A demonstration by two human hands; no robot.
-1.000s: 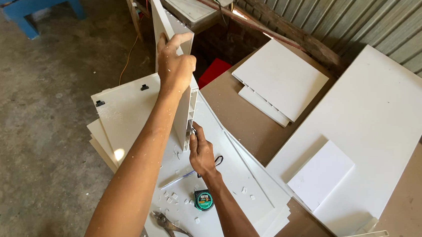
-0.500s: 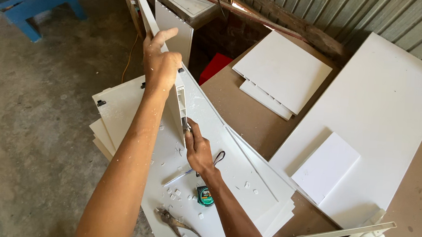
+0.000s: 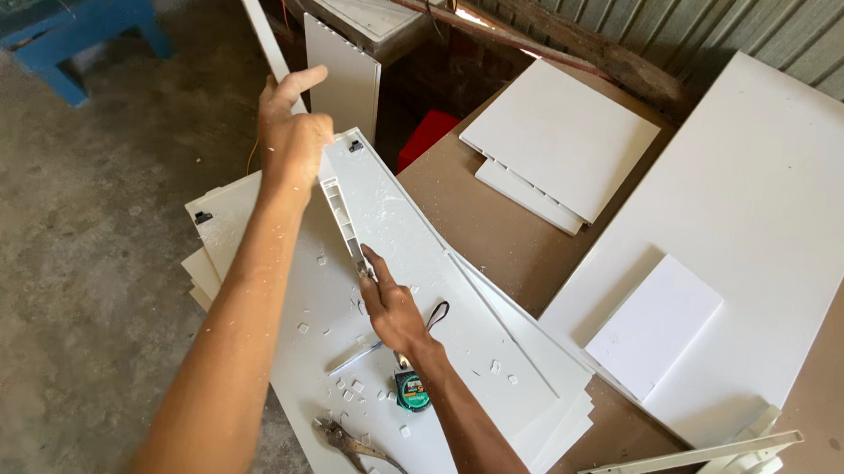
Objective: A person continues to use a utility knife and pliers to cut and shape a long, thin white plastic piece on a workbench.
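1. One pair of pliers (image 3: 365,453) lay nearest, on the white panel stack (image 3: 493,353), with one tape measure (image 3: 411,391) just beyond it and white chips scattered about.
2. The right hand (image 3: 391,310) pinched the lower end of the strip (image 3: 339,210) between thumb and fingers, just above the tape measure.
3. The strip, one long narrow white piece with notches along its edge, ran with its long axis from the right hand up and away to the left, tilted above the stack, its far end pointing toward the floor (image 3: 61,239) beyond.
4. The left hand (image 3: 294,137) was closed round the strip's upper part, forefinger stretched out along it.
5. On the brown board (image 3: 503,233) to the right lay two stacked white panels (image 3: 560,138); beyond them one large white sheet (image 3: 775,215) carried one small panel (image 3: 654,325).
6. One blue bench (image 3: 58,18) stood far left.
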